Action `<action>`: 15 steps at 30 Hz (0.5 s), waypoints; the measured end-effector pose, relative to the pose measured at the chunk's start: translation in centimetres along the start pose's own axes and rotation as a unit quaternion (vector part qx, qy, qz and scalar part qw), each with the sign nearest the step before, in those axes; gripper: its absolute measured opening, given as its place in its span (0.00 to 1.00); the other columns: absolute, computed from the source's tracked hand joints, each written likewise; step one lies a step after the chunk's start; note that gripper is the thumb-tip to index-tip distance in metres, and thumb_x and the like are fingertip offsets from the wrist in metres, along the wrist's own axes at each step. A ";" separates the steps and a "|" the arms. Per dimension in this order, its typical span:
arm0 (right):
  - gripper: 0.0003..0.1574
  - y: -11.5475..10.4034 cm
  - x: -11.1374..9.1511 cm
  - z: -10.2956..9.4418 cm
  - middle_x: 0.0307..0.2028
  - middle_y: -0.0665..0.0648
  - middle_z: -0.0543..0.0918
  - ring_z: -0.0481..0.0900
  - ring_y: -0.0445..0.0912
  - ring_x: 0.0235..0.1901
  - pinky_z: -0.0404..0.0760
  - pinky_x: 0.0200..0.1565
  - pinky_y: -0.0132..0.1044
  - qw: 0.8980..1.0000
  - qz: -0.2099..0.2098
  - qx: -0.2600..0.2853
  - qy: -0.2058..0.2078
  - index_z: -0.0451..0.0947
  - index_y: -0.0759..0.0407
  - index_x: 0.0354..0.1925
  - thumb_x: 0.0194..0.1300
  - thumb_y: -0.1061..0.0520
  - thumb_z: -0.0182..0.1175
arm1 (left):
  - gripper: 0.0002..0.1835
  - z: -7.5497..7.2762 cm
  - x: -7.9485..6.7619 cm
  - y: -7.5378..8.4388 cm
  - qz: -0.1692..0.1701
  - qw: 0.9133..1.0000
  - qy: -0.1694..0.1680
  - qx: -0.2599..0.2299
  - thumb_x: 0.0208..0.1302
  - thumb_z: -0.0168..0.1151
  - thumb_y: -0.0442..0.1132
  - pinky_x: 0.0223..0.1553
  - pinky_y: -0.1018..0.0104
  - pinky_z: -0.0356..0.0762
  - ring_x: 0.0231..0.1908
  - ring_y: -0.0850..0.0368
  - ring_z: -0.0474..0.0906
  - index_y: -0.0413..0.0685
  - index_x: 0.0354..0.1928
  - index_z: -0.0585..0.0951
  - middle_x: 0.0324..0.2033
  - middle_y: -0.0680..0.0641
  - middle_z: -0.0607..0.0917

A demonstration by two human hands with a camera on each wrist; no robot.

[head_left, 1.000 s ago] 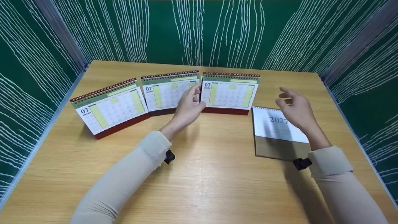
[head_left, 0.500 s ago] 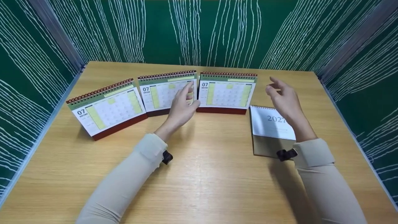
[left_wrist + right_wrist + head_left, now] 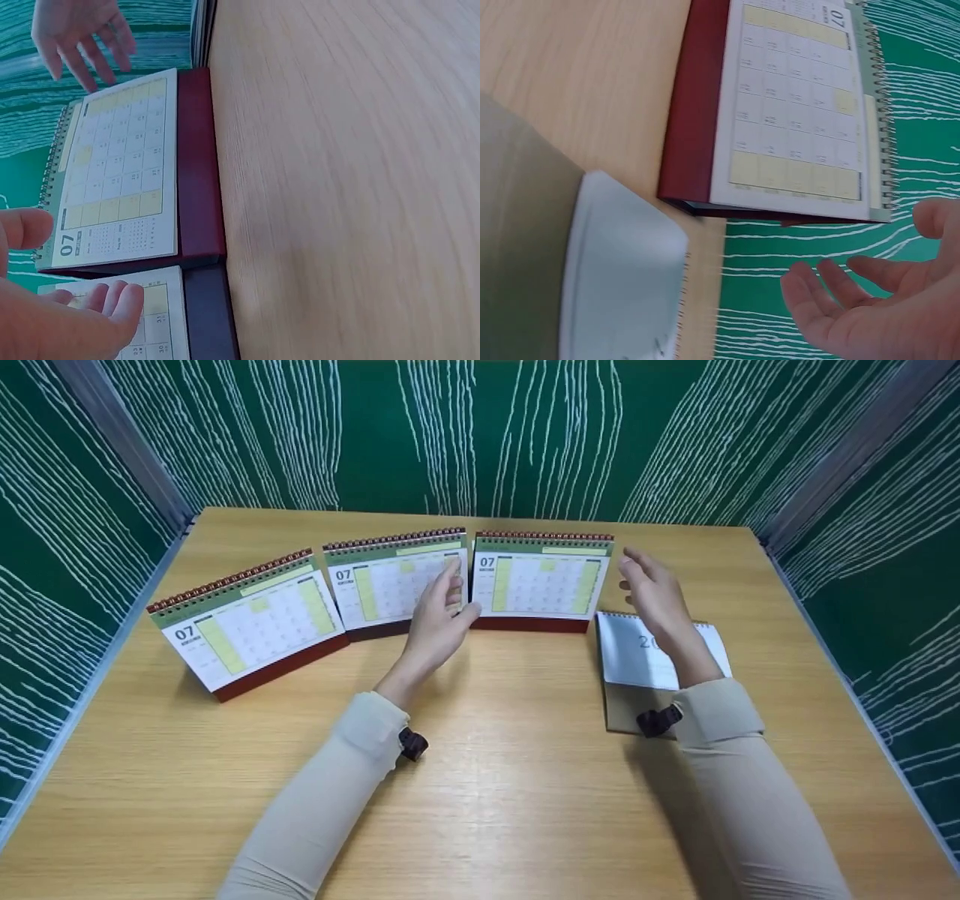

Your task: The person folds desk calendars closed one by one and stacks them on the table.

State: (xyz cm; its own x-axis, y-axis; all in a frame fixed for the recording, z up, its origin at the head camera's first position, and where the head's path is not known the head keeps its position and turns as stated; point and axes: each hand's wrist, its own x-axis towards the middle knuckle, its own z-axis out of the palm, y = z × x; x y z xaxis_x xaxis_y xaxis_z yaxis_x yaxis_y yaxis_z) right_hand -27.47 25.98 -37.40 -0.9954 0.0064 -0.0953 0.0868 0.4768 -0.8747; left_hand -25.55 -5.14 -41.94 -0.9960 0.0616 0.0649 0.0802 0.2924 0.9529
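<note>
Three desk calendars with red-brown bases stand in an arc, each showing page 07: a left one [image 3: 255,619], a middle one [image 3: 394,581] and a right one [image 3: 541,581]. My left hand [image 3: 439,619] hovers in front of the middle calendar's right edge, fingers loosely extended and holding nothing. Just beyond the right calendar's right edge is my right hand [image 3: 656,592], fingers relaxed and apart from it in the right wrist view. Under my right forearm a fourth desk calendar [image 3: 626,660], white over tan, stands on the table, its 2027 print partly covered.
The wooden table [image 3: 487,795] reaches back to a green wall [image 3: 375,442] with white wavy lines. Similar green panels rise at both sides, with grey posts [image 3: 139,442] at the corners. A small dark camera [image 3: 660,721] sits at my right cuff.
My right hand has moved left and a little away from me, closer to the right calendar's edge. My left hand has drawn slightly left from the right calendar. The calendars keep their arrangement.
</note>
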 end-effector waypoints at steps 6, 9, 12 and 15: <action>0.47 0.5 0.7 1.0 0.82 0.68 0.55 0.57 0.65 0.79 0.59 0.79 0.59 0.998 0.024 0.051 -0.017 0.47 0.59 0.86 0.84 0.32 0.32 | 0.41 1.1 -0.2 -0.6 0.009 1.000 -0.010 0.014 0.74 0.62 0.39 0.72 0.54 0.72 0.69 0.49 0.69 0.54 0.85 0.58 0.72 0.43 0.68; 0.47 0.7 0.9 1.4 0.81 0.68 0.55 0.55 0.65 0.79 0.57 0.79 0.59 0.997 0.031 0.066 -0.024 0.48 0.59 0.85 0.85 0.32 0.29 | 0.43 1.5 -0.1 -0.8 0.013 1.000 -0.011 0.020 0.73 0.63 0.39 0.71 0.51 0.73 0.67 0.48 0.69 0.53 0.85 0.57 0.72 0.41 0.68; 0.46 0.8 1.1 1.8 0.81 0.65 0.55 0.55 0.64 0.80 0.56 0.79 0.60 0.996 0.035 0.077 -0.034 0.49 0.55 0.85 0.84 0.31 0.26 | 0.44 1.7 -0.3 -0.9 0.009 1.000 -0.014 0.025 0.71 0.64 0.40 0.69 0.52 0.74 0.67 0.48 0.69 0.52 0.85 0.56 0.72 0.40 0.67; 0.46 0.9 1.2 1.9 0.81 0.64 0.56 0.56 0.62 0.79 0.55 0.80 0.60 0.994 0.035 0.089 -0.045 0.51 0.52 0.85 0.84 0.30 0.24 | 0.45 1.8 -0.3 -1.0 0.006 0.999 -0.023 0.027 0.71 0.64 0.41 0.68 0.56 0.73 0.67 0.48 0.68 0.52 0.86 0.54 0.74 0.40 0.64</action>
State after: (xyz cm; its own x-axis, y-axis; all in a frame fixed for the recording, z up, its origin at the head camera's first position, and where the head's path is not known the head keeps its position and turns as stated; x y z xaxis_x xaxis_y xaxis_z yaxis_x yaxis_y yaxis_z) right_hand -28.49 24.72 -39.20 -0.9799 -0.0479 -0.1936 0.1692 0.3140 -0.9342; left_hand -25.23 -3.73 -43.49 -0.9922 0.1086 0.0615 0.0954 0.3424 0.9347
